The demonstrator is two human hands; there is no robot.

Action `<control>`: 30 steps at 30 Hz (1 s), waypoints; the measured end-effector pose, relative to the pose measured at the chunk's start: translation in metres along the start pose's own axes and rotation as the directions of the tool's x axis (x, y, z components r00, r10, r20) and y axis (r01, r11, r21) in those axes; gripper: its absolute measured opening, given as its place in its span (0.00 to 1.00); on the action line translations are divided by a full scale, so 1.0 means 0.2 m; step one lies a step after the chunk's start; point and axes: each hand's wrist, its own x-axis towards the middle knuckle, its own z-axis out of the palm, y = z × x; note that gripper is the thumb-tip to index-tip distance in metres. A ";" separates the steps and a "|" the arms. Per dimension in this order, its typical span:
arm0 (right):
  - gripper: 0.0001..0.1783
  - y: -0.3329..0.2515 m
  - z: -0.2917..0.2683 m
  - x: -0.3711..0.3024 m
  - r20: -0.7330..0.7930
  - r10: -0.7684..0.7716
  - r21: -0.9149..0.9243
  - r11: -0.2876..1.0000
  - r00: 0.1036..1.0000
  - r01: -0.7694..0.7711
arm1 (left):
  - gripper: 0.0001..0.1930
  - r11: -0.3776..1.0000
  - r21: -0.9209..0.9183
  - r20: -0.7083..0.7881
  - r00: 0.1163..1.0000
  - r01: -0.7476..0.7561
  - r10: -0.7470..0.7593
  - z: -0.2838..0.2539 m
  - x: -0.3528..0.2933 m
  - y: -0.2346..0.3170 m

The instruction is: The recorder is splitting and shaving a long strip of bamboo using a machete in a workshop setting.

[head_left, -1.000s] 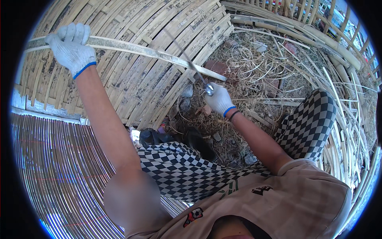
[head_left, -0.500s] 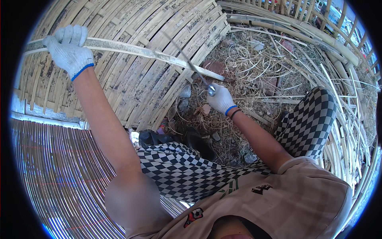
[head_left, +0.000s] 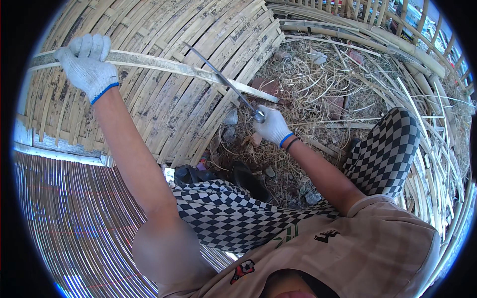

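Note:
A long pale bamboo strip [head_left: 159, 63] runs from the far left toward the middle, over a woven bamboo panel [head_left: 198, 30]. My left hand [head_left: 89, 62], in a white knit glove with a blue cuff, is closed around the strip near its left end. In my gloved right hand [head_left: 273, 125] is the handle of a long, thin-bladed knife [head_left: 229, 84]. Its blade points up and left, crossing the strip a short way from the strip's right end. Whether the edge touches the strip I cannot tell.
Bamboo shavings [head_left: 318, 84] cover the ground beyond my right hand, among bricks and stones. Split bamboo strips [head_left: 427, 164] lie along the right side. Slatted bamboo [head_left: 74, 213] spreads at the lower left. A dark shoe [head_left: 248, 181] shows near my checkered trousers.
My right hand has shifted slightly left, and the knife blade has swung a little to the left. My left hand stays at the same place on the bamboo strip.

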 end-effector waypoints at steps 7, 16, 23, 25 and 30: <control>0.18 0.66 0.00 -0.05 0.011 0.484 -0.183 0.861 0.875 -0.474 | 0.30 0.998 -0.043 0.133 0.991 0.035 -0.029 -0.07 0.02 -0.04; 0.17 0.56 -0.04 0.00 0.020 0.474 -0.170 0.869 0.880 -0.464 | 0.28 0.995 -0.097 0.102 0.995 0.001 0.009 0.02 0.03 0.11; 0.17 0.50 -0.07 0.07 -0.007 0.451 -0.163 0.880 0.893 -0.446 | 0.29 0.994 -0.106 0.060 0.998 0.040 -0.034 0.01 0.05 -0.05; 0.17 0.35 -0.06 0.08 0.045 0.420 -0.043 0.908 0.907 -0.418 | 0.28 0.996 -0.080 0.057 0.998 0.037 -0.032 0.00 0.07 -0.06; 0.17 -0.05 -0.07 0.12 -0.001 -0.043 -0.073 0.996 0.999 0.043 | 0.28 0.999 -0.031 -0.036 0.999 -0.026 0.025 0.03 0.11 -0.02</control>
